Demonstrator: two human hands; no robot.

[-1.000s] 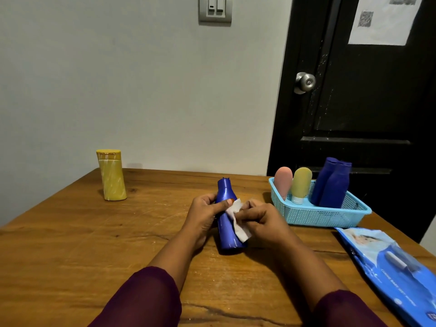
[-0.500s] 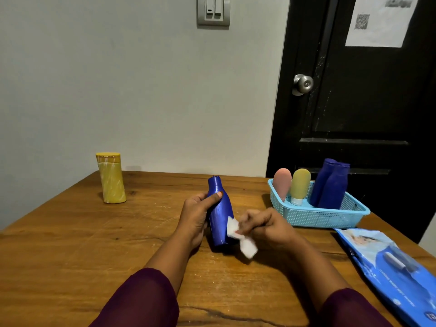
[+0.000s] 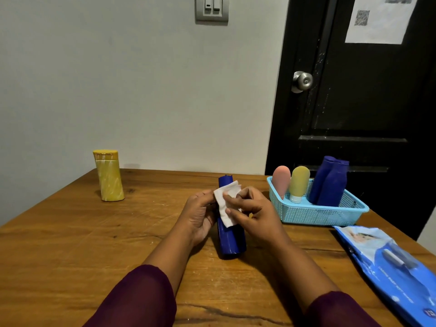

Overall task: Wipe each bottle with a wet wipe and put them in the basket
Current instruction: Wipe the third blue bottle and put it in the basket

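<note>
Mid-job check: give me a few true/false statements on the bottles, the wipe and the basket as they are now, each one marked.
1. The left hand grips the blue bottle. True.
2. The right hand holds a white wipe against that bottle. True.
3. The basket has nothing in it. False: it holds a pink tube, a yellow tube and two dark blue bottles.
4. The capped yellow bottle stands upright on the table, outside the basket. True.
5. The pack of wipes lies left of the capped yellow bottle. False: it lies at the table's right side, nearer the person than the basket.
</note>
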